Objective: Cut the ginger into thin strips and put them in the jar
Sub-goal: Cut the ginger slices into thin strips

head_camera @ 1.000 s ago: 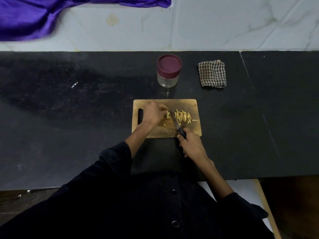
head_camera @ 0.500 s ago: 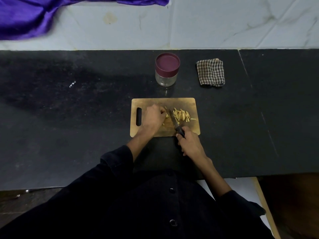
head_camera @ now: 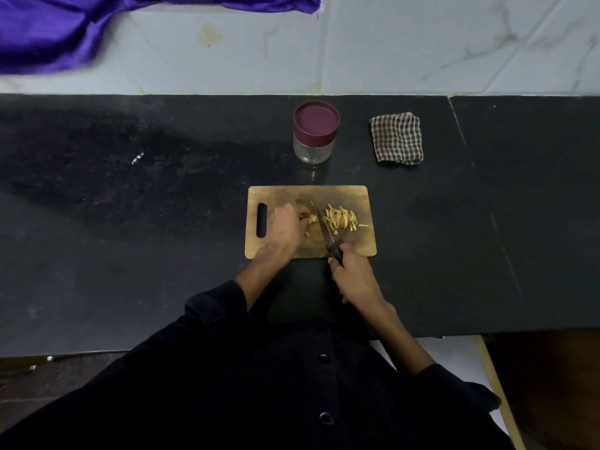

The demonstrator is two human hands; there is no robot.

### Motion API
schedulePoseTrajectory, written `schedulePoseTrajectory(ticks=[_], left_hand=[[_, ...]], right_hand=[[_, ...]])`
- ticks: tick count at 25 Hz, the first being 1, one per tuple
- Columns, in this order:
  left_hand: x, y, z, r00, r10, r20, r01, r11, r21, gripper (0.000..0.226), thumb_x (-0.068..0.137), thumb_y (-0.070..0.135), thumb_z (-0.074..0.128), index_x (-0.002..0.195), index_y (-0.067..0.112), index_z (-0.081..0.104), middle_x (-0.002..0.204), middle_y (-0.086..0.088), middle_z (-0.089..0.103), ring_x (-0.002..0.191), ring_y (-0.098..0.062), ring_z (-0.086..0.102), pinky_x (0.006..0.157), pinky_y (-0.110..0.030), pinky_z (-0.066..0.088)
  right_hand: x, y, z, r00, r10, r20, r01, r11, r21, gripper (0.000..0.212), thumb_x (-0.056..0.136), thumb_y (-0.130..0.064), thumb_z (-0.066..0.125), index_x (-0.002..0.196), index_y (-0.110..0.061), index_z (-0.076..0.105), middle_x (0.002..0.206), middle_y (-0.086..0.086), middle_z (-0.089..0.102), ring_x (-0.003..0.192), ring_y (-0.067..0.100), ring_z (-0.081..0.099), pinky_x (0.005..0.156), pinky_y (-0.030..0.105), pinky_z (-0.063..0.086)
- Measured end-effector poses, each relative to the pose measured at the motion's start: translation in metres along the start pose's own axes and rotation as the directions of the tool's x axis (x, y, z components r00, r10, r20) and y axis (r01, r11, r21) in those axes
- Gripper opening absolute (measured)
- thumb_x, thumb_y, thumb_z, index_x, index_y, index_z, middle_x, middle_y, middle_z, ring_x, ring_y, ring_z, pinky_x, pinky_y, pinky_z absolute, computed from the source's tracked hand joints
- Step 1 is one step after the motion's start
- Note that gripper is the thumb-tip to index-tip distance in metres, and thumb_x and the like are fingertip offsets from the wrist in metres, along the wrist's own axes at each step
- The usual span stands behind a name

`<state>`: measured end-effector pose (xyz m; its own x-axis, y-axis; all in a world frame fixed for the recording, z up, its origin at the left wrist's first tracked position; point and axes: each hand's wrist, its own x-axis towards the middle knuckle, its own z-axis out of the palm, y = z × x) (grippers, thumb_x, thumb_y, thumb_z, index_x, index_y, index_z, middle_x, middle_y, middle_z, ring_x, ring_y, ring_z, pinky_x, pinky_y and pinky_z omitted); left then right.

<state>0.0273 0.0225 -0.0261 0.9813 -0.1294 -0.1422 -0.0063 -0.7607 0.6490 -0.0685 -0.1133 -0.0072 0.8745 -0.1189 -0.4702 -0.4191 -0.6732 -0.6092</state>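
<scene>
A wooden cutting board [head_camera: 344,194] lies on the black counter. My left hand [head_camera: 285,227] pinches a small ginger piece [head_camera: 312,218] against the board. My right hand [head_camera: 352,277] grips the black handle of a knife [head_camera: 325,230], whose blade stands just right of that piece. A pile of pale ginger strips [head_camera: 342,218] lies right of the blade. Behind the board stands a glass jar [head_camera: 314,147] with its maroon lid on.
A folded checked cloth [head_camera: 396,138] lies right of the jar. A purple fabric [head_camera: 48,30] hangs over the white tiled wall at the back left. The black counter [head_camera: 130,222] stretches left and right of the board.
The knife blade has kept working beside the ginger piece in my left hand, with small shifts. The view has tilted slightly. The jar and cloth stay put.
</scene>
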Motion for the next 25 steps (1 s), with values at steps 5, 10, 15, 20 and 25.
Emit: schedulePoseTrajectory(ticks=[5, 10, 15, 20, 25], left_hand=[[0.002, 0.0, -0.002, 0.999, 0.025, 0.04, -0.027, 0.999, 0.048, 0.015, 0.09, 0.011, 0.063, 0.099, 0.016, 0.074, 0.093, 0.001, 0.073, 0.086, -0.011, 0.067, 0.083, -0.035, 0.056], [0.003, 0.001, -0.009, 0.995, 0.075, 0.067, -0.079, 0.996, 0.052, 0.022, 0.091, 0.004, 0.058, 0.105, 0.013, 0.072, 0.099, -0.002, 0.072, 0.089, -0.011, 0.067, 0.085, -0.029, 0.055], [-0.003, -0.001, -0.007, 0.995, 0.099, 0.014, -0.1, 0.994, 0.037, 0.021, 0.091, 0.005, 0.059, 0.106, 0.011, 0.072, 0.1, -0.002, 0.072, 0.089, -0.011, 0.066, 0.084, -0.027, 0.054], [-0.009, 0.002, 0.001, 0.998, 0.07, 0.005, -0.07, 0.997, 0.03, 0.016, 0.089, 0.012, 0.064, 0.104, 0.013, 0.071, 0.095, -0.001, 0.071, 0.085, -0.011, 0.066, 0.078, -0.025, 0.054], [-0.01, 0.009, 0.003, 0.996, 0.095, 0.0, -0.094, 0.982, 0.163, 0.017, 0.091, 0.018, 0.062, 0.106, 0.016, 0.069, 0.098, -0.005, 0.07, 0.089, -0.019, 0.066, 0.081, -0.034, 0.054]], right_hand=[[-0.007, -0.003, 0.005, 0.998, 0.031, 0.061, -0.031, 1.0, -0.005, 0.021, 0.102, -0.026, 0.047, 0.118, -0.014, 0.049, 0.1, 0.014, 0.065, 0.082, 0.033, 0.068, 0.068, 0.049, 0.059], [-0.016, -0.007, 0.004, 0.99, 0.05, 0.129, -0.063, 0.993, 0.1, 0.016, 0.103, -0.022, 0.045, 0.113, -0.01, 0.048, 0.088, 0.014, 0.063, 0.051, 0.019, 0.059, 0.04, 0.031, 0.05], [-0.015, -0.004, -0.001, 0.994, 0.057, 0.093, -0.065, 0.994, 0.088, 0.014, 0.103, -0.023, 0.044, 0.112, -0.012, 0.047, 0.089, 0.015, 0.064, 0.054, 0.022, 0.061, 0.042, 0.035, 0.054], [-0.015, -0.002, 0.0, 0.997, 0.04, 0.07, -0.044, 0.998, 0.049, 0.015, 0.103, -0.024, 0.045, 0.114, -0.014, 0.048, 0.093, 0.013, 0.063, 0.063, 0.025, 0.065, 0.043, 0.034, 0.054], [-0.014, -0.002, 0.001, 0.997, 0.035, 0.072, -0.038, 0.999, 0.029, 0.015, 0.103, -0.023, 0.045, 0.114, -0.013, 0.046, 0.095, 0.014, 0.063, 0.067, 0.028, 0.066, 0.044, 0.037, 0.056]])
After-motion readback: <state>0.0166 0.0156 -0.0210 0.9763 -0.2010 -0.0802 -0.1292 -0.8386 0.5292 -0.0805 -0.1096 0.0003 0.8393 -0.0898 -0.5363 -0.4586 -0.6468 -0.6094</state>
